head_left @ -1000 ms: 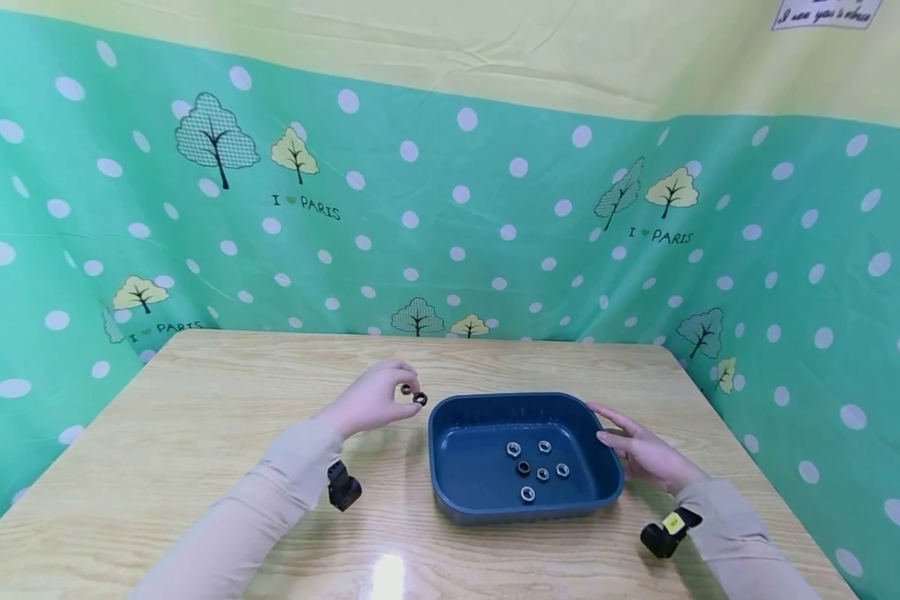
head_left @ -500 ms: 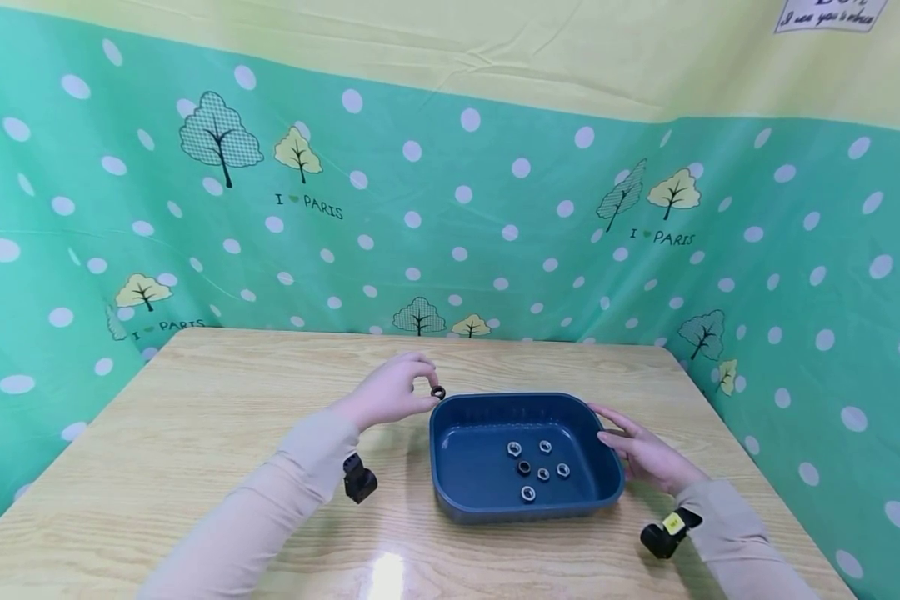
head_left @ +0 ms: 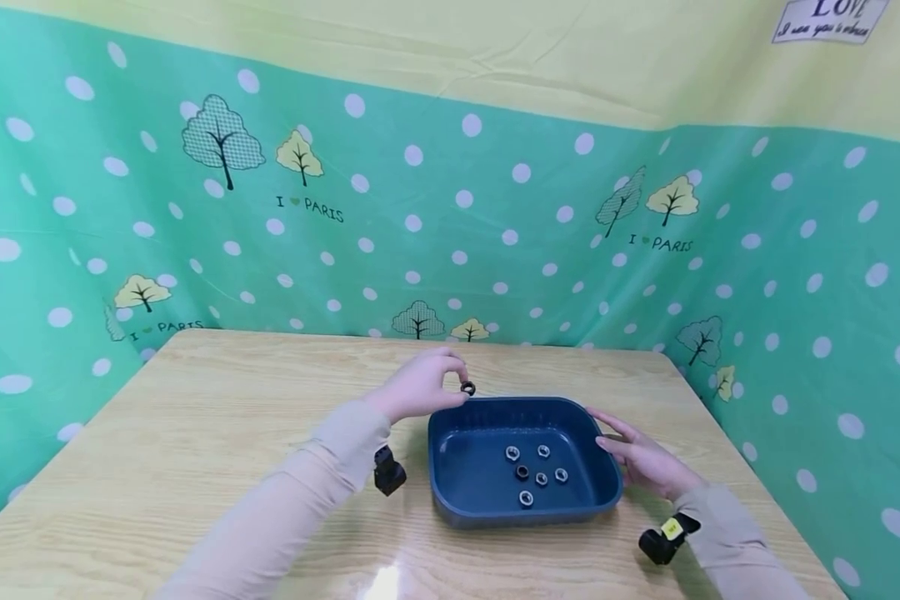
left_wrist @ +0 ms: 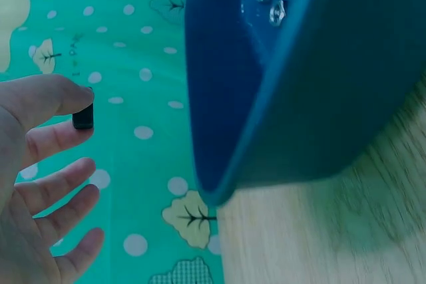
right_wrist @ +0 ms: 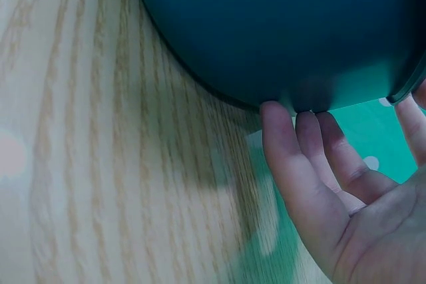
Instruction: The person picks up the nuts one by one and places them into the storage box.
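Observation:
In the head view my left hand (head_left: 426,385) is at the far-left rim of a dark blue tray (head_left: 442,518), pinching a black nut (head_left: 468,388) between thumb and fingertip. The left wrist view shows this black nut (left_wrist: 83,116) from its side, with the other fingers spread loosely. Inside the tray lie several silver nuts (head_left: 526,498) and one black nut (head_left: 522,472). My right hand (head_left: 648,461) holds the tray's right side, the thumb at the rim. In the right wrist view its fingertips (right_wrist: 273,112) touch the outer wall.
The tray stands on a light wooden table (head_left: 217,417). A green and yellow patterned cloth (head_left: 390,208) hangs behind the table and along its right side. Each wrist wears a small black camera, such as the left wrist's camera (head_left: 388,472).
My left hand has moved right, from beside the tray to its far-left rim. Two black nuts showed at its fingers a second ago; one shows now. The right hand stays in place.

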Demonstrator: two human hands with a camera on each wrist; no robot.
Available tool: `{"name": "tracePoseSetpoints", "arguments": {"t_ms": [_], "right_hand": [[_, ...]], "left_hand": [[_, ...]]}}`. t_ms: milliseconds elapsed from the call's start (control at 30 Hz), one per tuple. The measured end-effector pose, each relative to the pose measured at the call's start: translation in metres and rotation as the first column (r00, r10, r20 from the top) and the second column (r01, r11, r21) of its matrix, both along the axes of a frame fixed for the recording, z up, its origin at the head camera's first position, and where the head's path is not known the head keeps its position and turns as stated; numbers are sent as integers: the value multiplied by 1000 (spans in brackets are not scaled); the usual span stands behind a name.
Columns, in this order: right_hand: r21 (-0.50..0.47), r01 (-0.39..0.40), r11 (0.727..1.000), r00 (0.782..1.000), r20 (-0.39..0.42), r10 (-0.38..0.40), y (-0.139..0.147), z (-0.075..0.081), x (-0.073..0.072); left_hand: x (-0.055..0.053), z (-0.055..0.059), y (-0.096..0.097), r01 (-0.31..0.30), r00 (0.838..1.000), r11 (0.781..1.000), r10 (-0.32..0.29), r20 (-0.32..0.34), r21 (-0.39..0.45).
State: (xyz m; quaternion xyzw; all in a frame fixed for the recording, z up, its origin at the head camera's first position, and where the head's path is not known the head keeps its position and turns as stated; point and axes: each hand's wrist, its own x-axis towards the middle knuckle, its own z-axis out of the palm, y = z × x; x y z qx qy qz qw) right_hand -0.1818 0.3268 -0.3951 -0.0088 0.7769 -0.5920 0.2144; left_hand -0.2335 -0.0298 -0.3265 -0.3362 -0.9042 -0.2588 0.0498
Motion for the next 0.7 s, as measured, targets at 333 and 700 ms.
{"name": "tracePoseSetpoints", "arguments": {"t_ms": [333,700], "right_hand": [[-4,6,1000,1000,10,-6,1,0,-1],[-6,5,1000,1000,6,-5,2,-2,-2]], "left_hand": [[-6,2,26,6,1000,1000,-6,-3,-7],[-17,-9,41,22,1000,1000,-22,19,15]]}}
